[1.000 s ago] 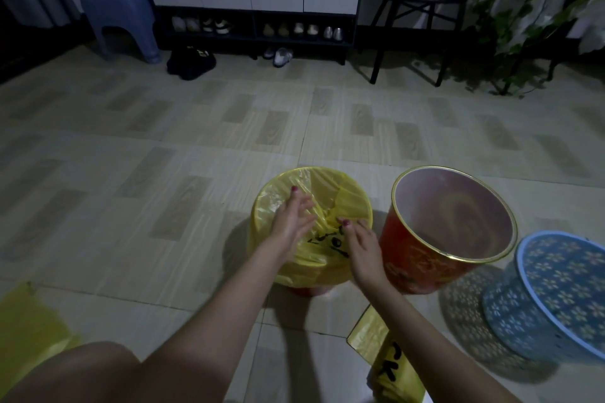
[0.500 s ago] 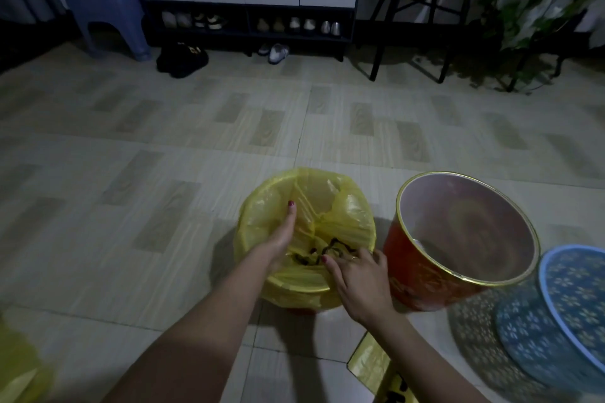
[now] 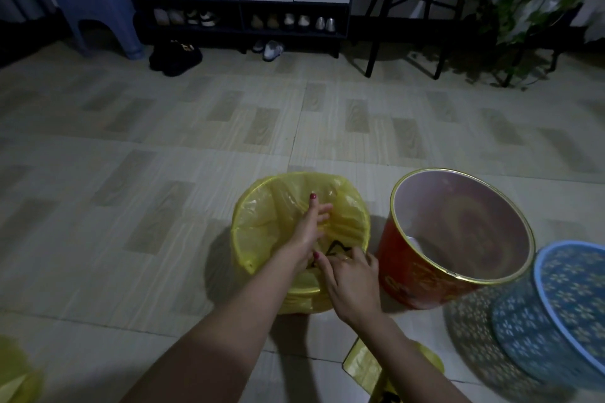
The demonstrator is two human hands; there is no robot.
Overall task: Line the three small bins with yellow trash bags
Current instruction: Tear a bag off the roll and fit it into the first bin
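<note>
Body: two bare forearms, no sleeves in view | left hand (image 3: 307, 232): red polish on visible thumbnail, no ring or watch visible | right hand (image 3: 352, 285): red polish on one visible fingernail, thin pale ring on one finger | wrists: no bands, straps or bracelets | gloves: none worn

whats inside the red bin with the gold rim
The red bin holds no yellow bag; its pale inner wall shows bare, with a small light patch low on the near-left side. The near wall hides most of the bottom, so I cannot tell what lies there.
</note>
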